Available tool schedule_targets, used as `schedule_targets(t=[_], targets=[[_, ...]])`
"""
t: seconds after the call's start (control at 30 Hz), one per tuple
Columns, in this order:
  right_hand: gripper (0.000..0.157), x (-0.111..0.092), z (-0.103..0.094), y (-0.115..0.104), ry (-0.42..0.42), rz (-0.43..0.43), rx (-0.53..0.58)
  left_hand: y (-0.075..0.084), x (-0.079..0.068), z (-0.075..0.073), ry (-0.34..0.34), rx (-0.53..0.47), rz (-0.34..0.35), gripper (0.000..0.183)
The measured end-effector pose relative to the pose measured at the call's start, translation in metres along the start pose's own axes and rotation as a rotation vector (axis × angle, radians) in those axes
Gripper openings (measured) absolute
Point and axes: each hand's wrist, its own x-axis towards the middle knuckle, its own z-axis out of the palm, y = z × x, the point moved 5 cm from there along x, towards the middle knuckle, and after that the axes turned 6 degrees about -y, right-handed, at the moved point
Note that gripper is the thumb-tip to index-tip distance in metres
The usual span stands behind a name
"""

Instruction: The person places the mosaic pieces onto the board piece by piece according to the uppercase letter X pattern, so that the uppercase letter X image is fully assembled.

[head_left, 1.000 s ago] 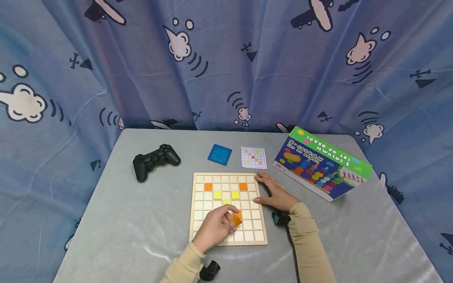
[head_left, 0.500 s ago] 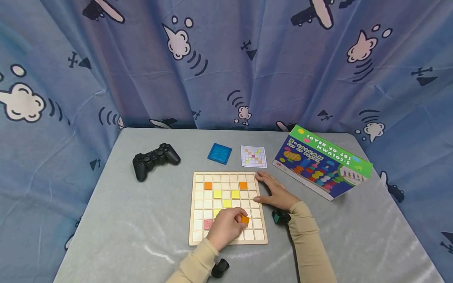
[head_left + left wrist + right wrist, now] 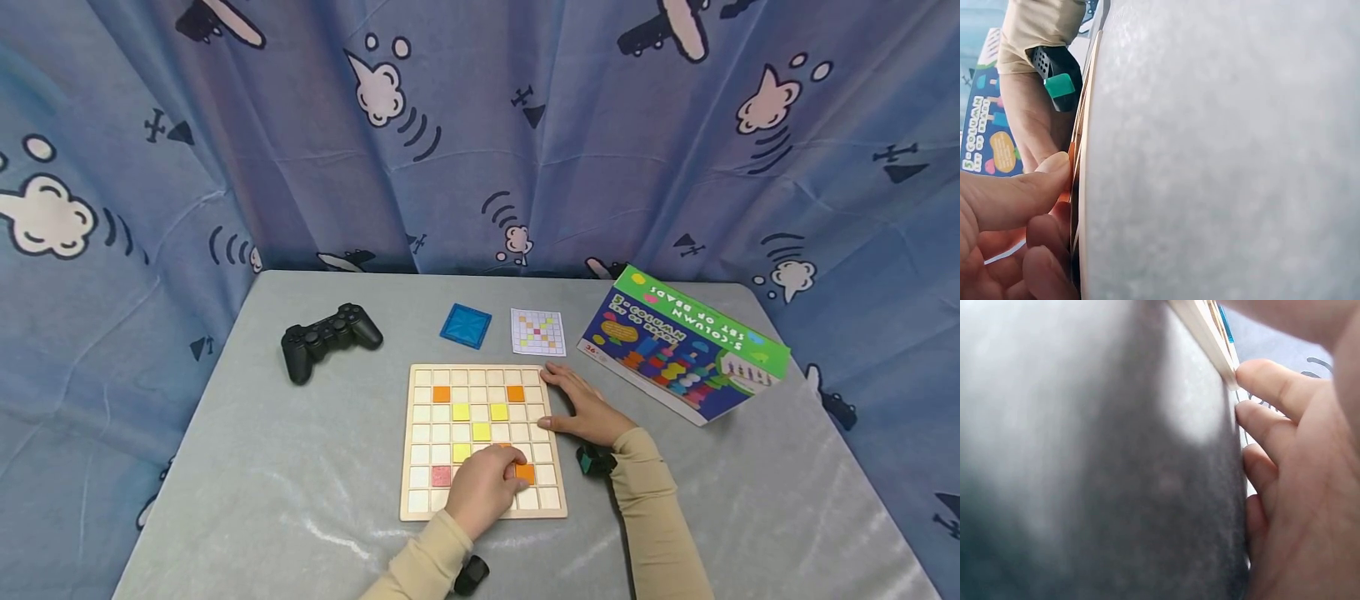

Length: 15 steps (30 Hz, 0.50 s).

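A wooden grid board lies on the table with several orange and yellow tiles and one pink tile in its cells. Over its lower part, my left hand has its thumb and forefinger at an orange tile, which lies about level with a cell in the lower right. The left wrist view shows the thumb tip against this orange tile close to the board; other fingers curl below. At the board's upper right edge rests my right hand, thumb and fingers spread along the side.
Behind the board lie a blue square tray and a printed pattern card. A black game controller is at the left, and a colourful toy box stands at the back right, beyond my right hand.
My left hand has moved right across the board with the orange tile, which went from tilted to flat in a lower right cell. My right hand has stayed at the edge.
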Motion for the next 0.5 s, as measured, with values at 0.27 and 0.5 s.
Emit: schedule_targets(t=[0.27, 0.5], targets=[[0.084, -0.0004, -0.0002, -0.0005, -0.003, 0.012, 0.013, 0.0013, -0.0005, 0.0026, 0.014, 0.034, -0.006, 0.023], [0.084, -0.0011, 0.0005, 0.0023, 0.000, 0.012, -0.002, 0.0024, -0.0009, 0.0046, 0.012, 0.028, -0.008, 0.022]])
